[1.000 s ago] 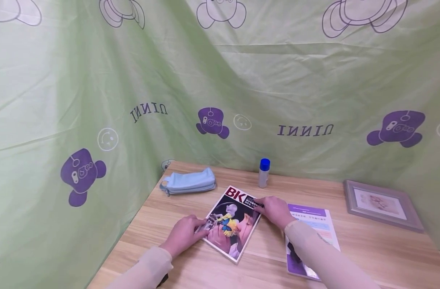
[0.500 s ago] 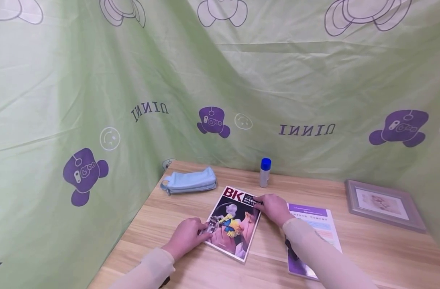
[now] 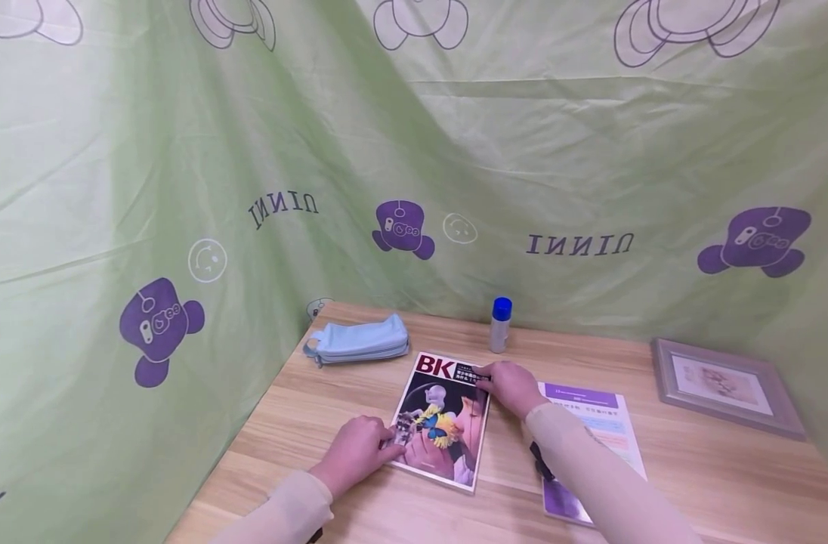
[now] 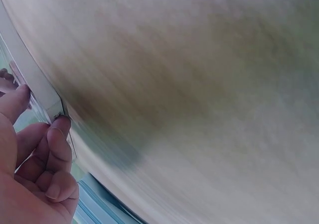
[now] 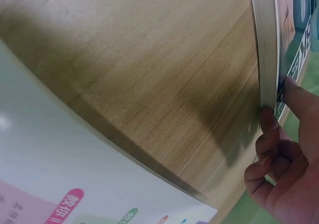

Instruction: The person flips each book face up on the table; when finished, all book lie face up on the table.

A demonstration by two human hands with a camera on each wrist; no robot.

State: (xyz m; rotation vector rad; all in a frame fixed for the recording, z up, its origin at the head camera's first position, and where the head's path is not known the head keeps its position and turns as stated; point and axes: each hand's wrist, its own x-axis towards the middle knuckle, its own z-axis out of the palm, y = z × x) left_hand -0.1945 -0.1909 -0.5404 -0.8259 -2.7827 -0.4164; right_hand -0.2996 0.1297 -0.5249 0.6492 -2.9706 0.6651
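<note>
A glossy magazine [image 3: 436, 400] with "BK" in red on its cover lies on the wooden table, its top tilted slightly right. At its left edge, near the lower corner, my left hand [image 3: 356, 452] pinches it. In the left wrist view, that thumb rests on the cover while the fingertips of my left hand [image 4: 42, 167] meet the edge. My right hand [image 3: 512, 387] grips the upper right edge. The right wrist view shows the thumb on the cover of the magazine [image 5: 269, 45] and curled fingers of the right hand [image 5: 291, 159] against its page side.
A purple-and-white book [image 3: 584, 412] lies right of the magazine, partly under the right forearm. Behind are a light blue pencil case [image 3: 359, 342] and a blue-capped bottle [image 3: 499, 326]. A grey picture frame [image 3: 723, 385] lies at the far right. Green curtain [image 3: 414, 151] hangs behind the table.
The magazine has turned counterclockwise on the table, its top swinging left and its bottom right. My left hand has shifted slightly right with it; both hands keep their hold.
</note>
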